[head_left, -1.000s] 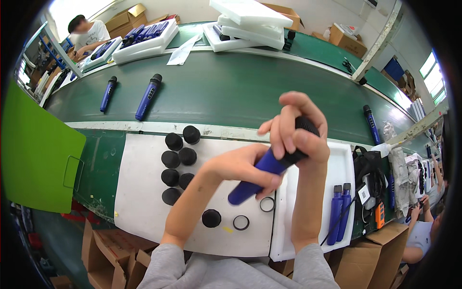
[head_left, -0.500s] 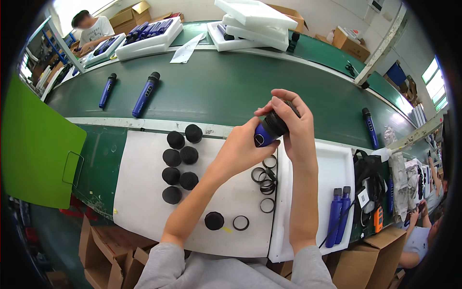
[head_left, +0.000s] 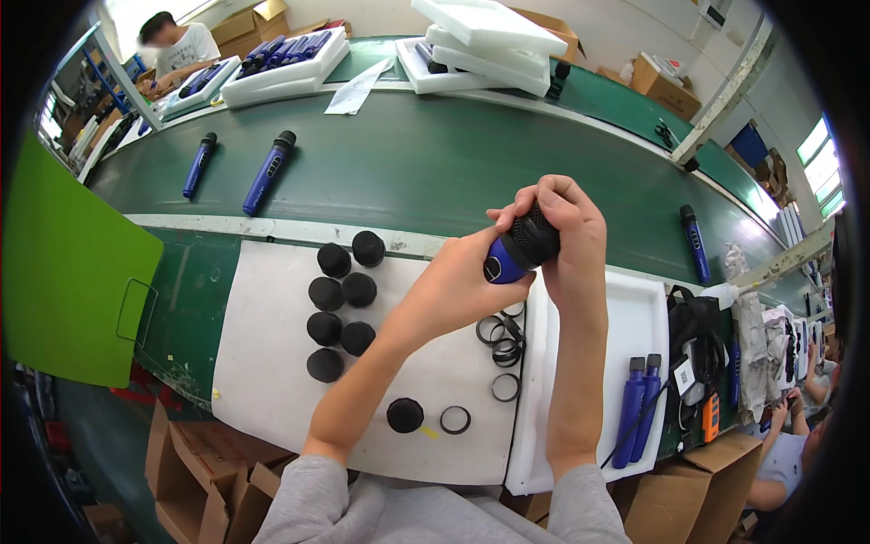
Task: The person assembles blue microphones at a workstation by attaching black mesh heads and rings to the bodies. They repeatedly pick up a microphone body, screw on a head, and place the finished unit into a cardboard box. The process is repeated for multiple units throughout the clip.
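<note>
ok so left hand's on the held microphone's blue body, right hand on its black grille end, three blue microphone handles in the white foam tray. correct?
Not three: the head view shows two blue microphone handles in the white foam tray. Left hand on the held microphone's blue body, right hand on its black grille end stands.

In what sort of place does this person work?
Probably a factory assembly line: blue microphones lie on a long green surface, and black microphone heads sit on a pale worktop.
</note>
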`<state>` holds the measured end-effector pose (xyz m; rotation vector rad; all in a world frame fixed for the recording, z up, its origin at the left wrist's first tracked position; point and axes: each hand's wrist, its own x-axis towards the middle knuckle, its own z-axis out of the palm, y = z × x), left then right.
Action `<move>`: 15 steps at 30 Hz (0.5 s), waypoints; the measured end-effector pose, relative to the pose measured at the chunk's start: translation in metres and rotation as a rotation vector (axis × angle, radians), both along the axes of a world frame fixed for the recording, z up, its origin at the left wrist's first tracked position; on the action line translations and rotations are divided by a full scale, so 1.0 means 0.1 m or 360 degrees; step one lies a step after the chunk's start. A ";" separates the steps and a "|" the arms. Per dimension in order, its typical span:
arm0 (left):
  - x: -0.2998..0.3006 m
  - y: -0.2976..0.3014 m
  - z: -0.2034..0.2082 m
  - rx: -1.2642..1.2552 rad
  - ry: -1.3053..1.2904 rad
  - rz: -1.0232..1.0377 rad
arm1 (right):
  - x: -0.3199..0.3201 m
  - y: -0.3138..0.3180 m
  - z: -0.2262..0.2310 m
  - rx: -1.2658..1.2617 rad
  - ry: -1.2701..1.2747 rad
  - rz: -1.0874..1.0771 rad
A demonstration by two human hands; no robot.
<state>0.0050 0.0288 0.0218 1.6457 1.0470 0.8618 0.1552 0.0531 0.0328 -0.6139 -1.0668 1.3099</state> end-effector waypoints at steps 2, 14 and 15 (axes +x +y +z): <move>0.04 0.01 -0.08 0.0074 -0.0005 0.0072 | -0.02 0.00 -0.01 0.0006 -0.0033 -0.0029; 0.08 -0.03 -0.01 -0.0152 -0.0016 0.0014 | 0.05 -0.01 0.02 0.0010 -0.0080 0.0013; 0.06 -0.05 0.06 -0.0264 -0.0025 -0.0037 | 0.06 -0.01 0.00 0.0038 -0.0029 0.0087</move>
